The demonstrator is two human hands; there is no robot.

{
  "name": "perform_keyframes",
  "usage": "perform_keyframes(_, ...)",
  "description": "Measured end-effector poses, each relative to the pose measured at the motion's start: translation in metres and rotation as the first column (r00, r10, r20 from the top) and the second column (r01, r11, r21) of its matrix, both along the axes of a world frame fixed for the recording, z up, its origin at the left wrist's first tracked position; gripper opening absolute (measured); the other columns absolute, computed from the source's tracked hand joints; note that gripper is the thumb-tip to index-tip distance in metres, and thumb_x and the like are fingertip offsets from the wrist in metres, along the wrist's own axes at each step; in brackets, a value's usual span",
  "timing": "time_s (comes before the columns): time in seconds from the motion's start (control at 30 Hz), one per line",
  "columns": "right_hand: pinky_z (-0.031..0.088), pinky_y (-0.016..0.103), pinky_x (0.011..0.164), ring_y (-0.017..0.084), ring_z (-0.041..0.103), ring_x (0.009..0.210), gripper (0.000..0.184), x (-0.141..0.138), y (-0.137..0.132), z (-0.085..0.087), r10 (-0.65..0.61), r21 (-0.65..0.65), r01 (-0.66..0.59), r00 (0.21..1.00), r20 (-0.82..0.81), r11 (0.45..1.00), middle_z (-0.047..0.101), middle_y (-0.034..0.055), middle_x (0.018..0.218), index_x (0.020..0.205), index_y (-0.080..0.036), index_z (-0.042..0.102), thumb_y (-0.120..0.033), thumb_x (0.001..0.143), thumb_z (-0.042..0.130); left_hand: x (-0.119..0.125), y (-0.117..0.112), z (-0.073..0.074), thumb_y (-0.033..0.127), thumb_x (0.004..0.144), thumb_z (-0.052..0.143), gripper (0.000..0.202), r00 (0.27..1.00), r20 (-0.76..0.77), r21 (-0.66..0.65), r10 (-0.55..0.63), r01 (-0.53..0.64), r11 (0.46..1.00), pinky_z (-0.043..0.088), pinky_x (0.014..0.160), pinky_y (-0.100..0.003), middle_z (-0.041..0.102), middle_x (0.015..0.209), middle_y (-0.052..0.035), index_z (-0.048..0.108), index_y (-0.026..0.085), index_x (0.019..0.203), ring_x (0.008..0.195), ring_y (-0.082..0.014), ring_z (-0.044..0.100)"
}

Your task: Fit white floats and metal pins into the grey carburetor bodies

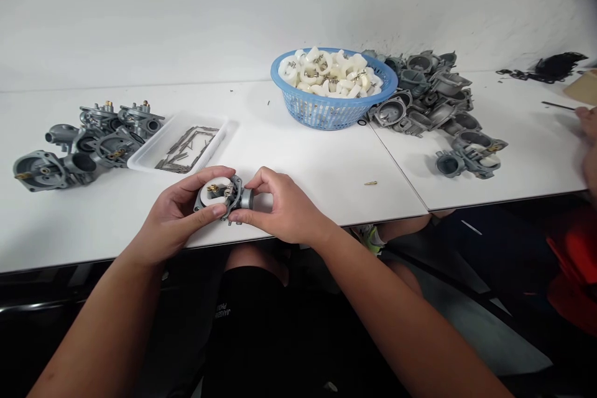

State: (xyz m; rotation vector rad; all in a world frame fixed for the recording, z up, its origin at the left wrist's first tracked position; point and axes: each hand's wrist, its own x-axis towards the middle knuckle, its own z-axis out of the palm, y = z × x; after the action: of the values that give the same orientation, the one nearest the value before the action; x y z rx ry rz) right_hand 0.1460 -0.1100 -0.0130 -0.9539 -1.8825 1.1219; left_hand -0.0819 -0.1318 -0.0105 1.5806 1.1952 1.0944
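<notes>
Between both hands, at the table's front edge, is a grey metal carburetor (247, 199) with a white plastic float (208, 196) and brass jets showing on its upward face. My left hand (175, 211) is closed around the float side, its thumb along the near edge. My right hand (282, 205) grips the round throat at the other end with thumb and fingers. Just behind my left hand stands a clear plastic tray (217, 146) with many thin metal pins (184, 149) in it.
Several carburetors (46, 171) lie at the left. A blue basket (312, 112) of white floats stands at the back, beside a heap of carburetor bodies (420, 93). A small brass part (370, 183) lies at right. Another person's hand (588, 130) is at the right edge near a thin dark tool (557, 105).
</notes>
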Motion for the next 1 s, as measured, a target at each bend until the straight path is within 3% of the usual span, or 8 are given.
perform_keyframes(0.23, 0.045, 0.035, 0.084, 0.023, 0.064, 0.099, 0.036, 0.001, 0.0, 0.0, 0.002, -0.002, -0.002, 1.0, -0.007, 1.0, 0.069, 0.0024, 0.104, 0.097, -0.025, 0.057, -0.05, 0.082, 0.079, 0.008, 0.0, 0.004, 0.037, 0.083, 0.082, 0.042, 0.997, -0.073, 0.118, 0.038, -0.029, 0.993, 0.055, 0.106, -0.04, 0.074, 0.131, -0.0042, 0.076, 0.03, 0.123, 0.123, -0.0313, 0.066)
perform_keyframes(0.43, 0.044, 0.04, 0.092, 0.023, 0.067, 0.099, 0.041, 0.001, -0.003, 0.003, -0.009, -0.082, 0.01, 1.0, 0.006, 0.997, 0.069, 0.0006, 0.103, 0.097, -0.024, 0.053, -0.048, 0.08, 0.081, 0.014, -0.003, 0.008, 0.044, 0.088, 0.076, 0.054, 0.979, -0.197, 0.138, 0.048, -0.021, 0.99, 0.056, 0.101, -0.042, 0.075, 0.131, -0.0062, 0.069, 0.026, 0.138, 0.117, -0.0324, 0.069)
perform_keyframes(0.5, 0.043, 0.042, 0.097, 0.023, 0.068, 0.101, 0.045, 0.0, -0.004, 0.005, -0.017, -0.087, 0.018, 1.0, 0.018, 0.996, 0.069, 0.0003, 0.102, 0.097, -0.024, 0.052, -0.051, 0.078, 0.083, 0.015, -0.005, 0.007, 0.045, 0.092, 0.072, 0.056, 0.971, -0.23, 0.148, 0.061, -0.027, 0.989, 0.05, 0.11, -0.043, 0.07, 0.14, -0.0059, 0.064, 0.026, 0.144, 0.128, -0.0326, 0.063)
perform_keyframes(0.63, 0.043, 0.043, 0.101, 0.024, 0.068, 0.104, 0.05, -0.002, -0.006, 0.006, -0.061, -0.087, 0.066, 0.996, 0.065, 0.994, 0.069, 0.0012, 0.105, 0.097, -0.023, 0.053, -0.055, 0.074, 0.085, 0.017, -0.01, 0.003, 0.042, 0.098, 0.065, 0.056, 0.96, -0.269, 0.21, 0.074, -0.016, 0.978, 0.032, 0.127, -0.043, 0.048, 0.163, -0.0045, 0.055, 0.026, 0.151, 0.153, -0.0301, 0.039)
perform_keyframes(0.73, 0.046, 0.04, 0.094, 0.024, 0.066, 0.106, 0.05, -0.003, -0.007, 0.005, -0.091, -0.067, 0.099, 0.99, 0.112, 0.993, 0.068, 0.0021, 0.106, 0.098, -0.024, 0.054, -0.056, 0.075, 0.084, 0.019, -0.011, 0.0, 0.042, 0.1, 0.062, 0.055, 0.959, -0.272, 0.226, 0.081, -0.018, 0.974, 0.028, 0.128, -0.046, 0.043, 0.166, -0.0075, 0.051, 0.025, 0.151, 0.155, -0.0299, 0.035)
perform_keyframes(0.87, 0.046, 0.033, 0.079, 0.024, 0.064, 0.102, 0.047, -0.007, -0.01, 0.002, -0.169, 0.017, 0.169, 0.972, 0.165, 0.986, 0.067, 0.0019, 0.103, 0.098, -0.024, 0.056, -0.053, 0.075, 0.084, 0.021, -0.011, -0.005, 0.042, 0.099, 0.062, 0.052, 0.954, -0.264, 0.253, 0.142, -0.073, 0.965, 0.032, 0.125, -0.05, 0.049, 0.158, -0.0138, 0.05, 0.021, 0.145, 0.148, -0.0322, 0.045)
perform_keyframes(1.0, 0.044, 0.032, 0.077, 0.022, 0.064, 0.092, 0.048, -0.015, -0.012, 0.001, -0.254, 0.079, 0.243, 0.95, 0.181, 0.967, 0.066, 0.0003, 0.093, 0.094, -0.024, 0.055, -0.056, 0.074, 0.085, 0.022, -0.01, -0.013, 0.039, 0.098, 0.066, 0.049, 0.963, -0.181, 0.326, 0.198, -0.131, 0.936, 0.033, 0.123, -0.05, 0.05, 0.156, -0.0141, 0.052, 0.021, 0.141, 0.147, -0.0319, 0.044)
